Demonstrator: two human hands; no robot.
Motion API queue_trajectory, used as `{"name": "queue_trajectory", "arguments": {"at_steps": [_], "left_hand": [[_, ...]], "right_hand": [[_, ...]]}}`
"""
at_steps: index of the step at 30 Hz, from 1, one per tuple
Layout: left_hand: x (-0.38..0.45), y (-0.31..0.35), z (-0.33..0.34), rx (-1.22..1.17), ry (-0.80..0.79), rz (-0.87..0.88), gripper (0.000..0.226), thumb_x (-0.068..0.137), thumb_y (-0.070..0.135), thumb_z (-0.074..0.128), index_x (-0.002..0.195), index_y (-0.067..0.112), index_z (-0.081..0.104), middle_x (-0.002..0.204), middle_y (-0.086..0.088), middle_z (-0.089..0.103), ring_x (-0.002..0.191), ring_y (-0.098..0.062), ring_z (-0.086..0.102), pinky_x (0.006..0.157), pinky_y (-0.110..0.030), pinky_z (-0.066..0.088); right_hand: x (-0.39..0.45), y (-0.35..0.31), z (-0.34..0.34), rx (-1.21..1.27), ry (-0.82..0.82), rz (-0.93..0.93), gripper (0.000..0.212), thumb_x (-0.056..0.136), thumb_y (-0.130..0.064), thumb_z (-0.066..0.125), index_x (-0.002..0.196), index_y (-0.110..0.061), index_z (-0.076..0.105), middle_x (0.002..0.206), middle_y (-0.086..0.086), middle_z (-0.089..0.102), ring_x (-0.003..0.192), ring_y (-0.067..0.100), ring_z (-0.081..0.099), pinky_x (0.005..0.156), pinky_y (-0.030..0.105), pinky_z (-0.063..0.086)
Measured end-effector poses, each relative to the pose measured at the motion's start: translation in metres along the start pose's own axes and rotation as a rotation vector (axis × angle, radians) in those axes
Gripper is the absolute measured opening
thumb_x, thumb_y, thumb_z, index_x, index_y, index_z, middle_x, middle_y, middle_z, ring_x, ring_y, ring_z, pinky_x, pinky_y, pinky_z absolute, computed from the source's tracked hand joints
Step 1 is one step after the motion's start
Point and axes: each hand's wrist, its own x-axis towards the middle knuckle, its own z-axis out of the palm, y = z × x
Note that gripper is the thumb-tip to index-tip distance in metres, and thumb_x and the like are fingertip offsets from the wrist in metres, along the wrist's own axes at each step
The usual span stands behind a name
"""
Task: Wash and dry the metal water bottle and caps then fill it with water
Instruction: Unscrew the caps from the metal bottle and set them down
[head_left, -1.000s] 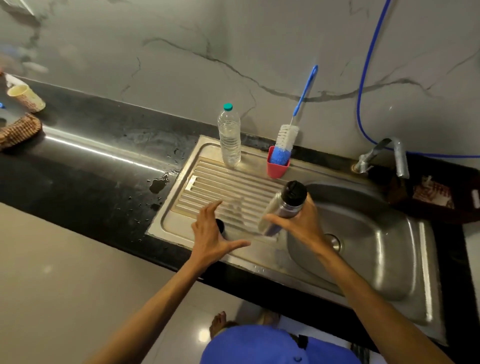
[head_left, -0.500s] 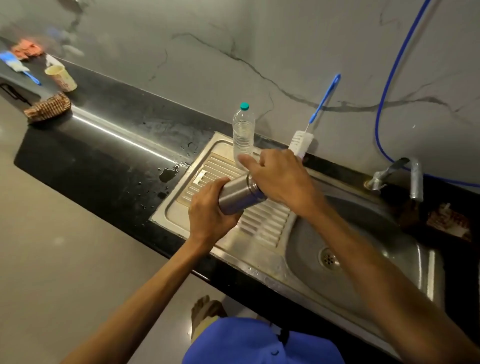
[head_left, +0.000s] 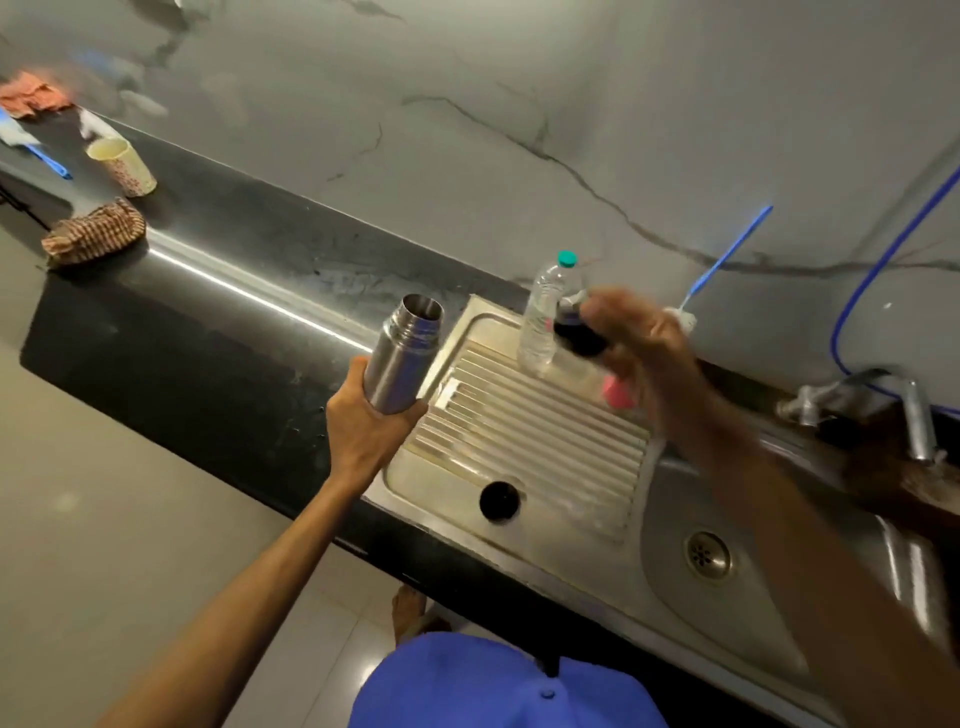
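Note:
My left hand (head_left: 366, 426) grips the lower body of the metal water bottle (head_left: 402, 356), held tilted above the left edge of the drainboard (head_left: 524, 431) with its mouth open and uncapped. My right hand (head_left: 647, 343), blurred, holds a black cap (head_left: 576, 327) in its fingers over the back of the drainboard. A second black cap (head_left: 499, 500) lies flat on the drainboard near its front edge.
A clear plastic bottle (head_left: 545, 317) with a green top stands at the drainboard's back, next to a blue-handled bottle brush (head_left: 727, 254) in a pink holder (head_left: 618, 392). The sink basin (head_left: 753, 587) and tap (head_left: 883, 405) lie to the right. A cup (head_left: 122, 166) and cloth (head_left: 93, 234) sit far left.
The black cap has come off the bottle in my right hand, which moved right and back. My left hand has tipped the bottle more upright and shifted it left.

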Motion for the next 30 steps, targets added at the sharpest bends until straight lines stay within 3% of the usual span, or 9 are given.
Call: {"name": "queue_trajectory", "arguments": {"at_steps": [5,8,13,16,18,21,23,27,30], "left_hand": [[0.025,-0.025,-0.018,-0.042,-0.119,-0.053,0.064,0.068,0.037,0.096,0.116,0.037,0.052,0.1,0.008,0.069,0.083,-0.012,0.072,0.073,-0.041,0.066],[0.028,-0.041,-0.021,-0.028,-0.179,-0.058,0.064,0.068,0.035,0.096,0.116,0.04,0.052,0.099,0.014,0.069,0.083,-0.005,0.071,0.076,-0.038,0.065],[0.022,-0.063,-0.022,0.0,-0.327,-0.081,0.072,0.066,0.045,0.094,0.124,0.035,0.052,0.107,0.006,0.069,0.09,-0.012,0.071,0.081,-0.045,0.065],[0.022,-0.053,-0.013,0.045,-0.398,-0.061,0.072,0.063,0.051,0.088,0.122,0.04,0.05,0.106,0.007,0.068,0.089,-0.012,0.07,0.08,-0.045,0.064],[0.027,-0.034,-0.002,0.099,-0.453,-0.009,0.071,0.061,0.05,0.087,0.122,0.041,0.051,0.103,0.009,0.067,0.086,-0.013,0.07,0.078,-0.043,0.064],[0.044,0.012,0.025,0.252,-0.533,0.194,0.072,0.06,0.051,0.081,0.125,0.036,0.053,0.105,0.005,0.071,0.085,-0.02,0.07,0.075,-0.039,0.062],[0.058,0.051,0.049,0.407,-0.563,0.456,0.069,0.064,0.046,0.078,0.127,0.032,0.054,0.107,0.0,0.071,0.087,-0.025,0.07,0.072,-0.04,0.06],[0.074,0.136,0.103,0.839,-0.476,1.009,0.062,0.064,0.028,0.083,0.122,0.023,0.062,0.103,-0.007,0.069,0.09,-0.033,0.067,0.077,-0.043,0.052],[0.057,0.207,0.155,1.065,-0.493,1.278,0.068,0.069,0.026,0.083,0.132,0.022,0.057,0.112,-0.01,0.066,0.1,-0.032,0.066,0.087,-0.046,0.05]], "right_hand": [[0.017,0.165,0.017,-0.318,0.354,0.37,0.043,0.066,-0.048,0.091,0.095,-0.02,0.076,0.091,-0.001,0.078,0.087,0.012,0.073,0.076,0.034,0.054],[0.012,0.232,0.02,-0.525,0.511,0.449,0.049,0.068,-0.05,0.087,0.105,-0.027,0.066,0.092,-0.005,0.073,0.087,0.017,0.071,0.075,0.032,0.054],[-0.009,0.265,0.029,-0.888,0.424,0.414,0.029,0.084,-0.032,0.075,0.109,-0.02,0.069,0.106,0.005,0.068,0.099,0.027,0.065,0.083,0.029,0.047],[-0.011,0.259,0.019,-0.997,0.354,0.398,0.05,0.085,-0.044,0.074,0.129,-0.024,0.063,0.127,0.001,0.06,0.116,0.023,0.059,0.093,0.035,0.05],[-0.013,0.246,0.01,-0.93,0.451,0.389,0.063,0.085,-0.05,0.074,0.138,-0.024,0.056,0.134,-0.001,0.053,0.113,0.017,0.057,0.091,0.033,0.05],[-0.029,0.219,-0.025,-0.789,0.726,0.314,0.029,0.087,-0.031,0.077,0.111,-0.016,0.071,0.116,0.006,0.066,0.08,0.018,0.066,0.076,0.028,0.049],[-0.058,0.204,-0.062,-0.835,0.842,0.287,0.006,0.085,-0.02,0.074,0.088,-0.016,0.074,0.093,0.009,0.071,0.073,0.024,0.067,0.075,0.037,0.055],[-0.141,0.179,-0.145,-1.046,0.921,0.358,0.004,0.087,-0.019,0.07,0.088,-0.016,0.071,0.092,0.008,0.069,0.085,0.031,0.066,0.074,0.038,0.053],[-0.208,0.17,-0.205,-1.103,0.947,0.461,0.006,0.091,-0.018,0.068,0.088,-0.013,0.071,0.089,0.01,0.07,0.082,0.03,0.065,0.069,0.034,0.047]]}}
